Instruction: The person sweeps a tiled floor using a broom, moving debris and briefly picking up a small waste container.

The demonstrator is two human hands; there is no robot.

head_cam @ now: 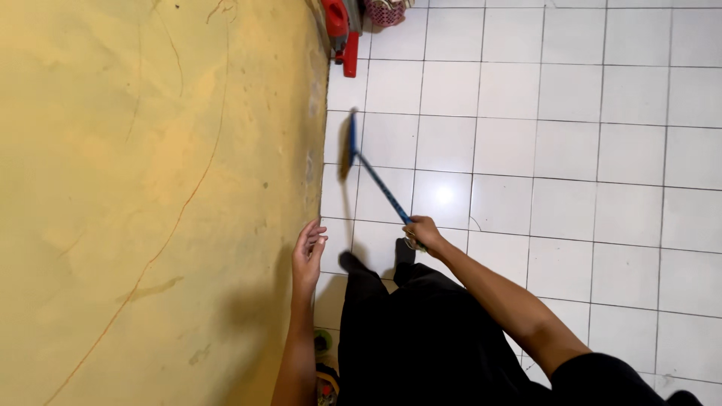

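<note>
My right hand (425, 233) grips the top of a blue broom handle (380, 186). The handle slants down to the broom head (350, 144), which rests on the white tiled floor (571, 150) close to the yellow wall (150, 188). My left hand (308, 252) hangs next to the wall with fingers loosely apart and nothing in it. Below the hands I see my black trousers (406, 331) and dark feet on the tiles.
Red plastic items (342, 30) and a pink woven basket (385, 10) stand at the far end by the wall. The yellow wall has cracks and stains. Small colourful objects (325, 376) lie at the wall's foot near my legs.
</note>
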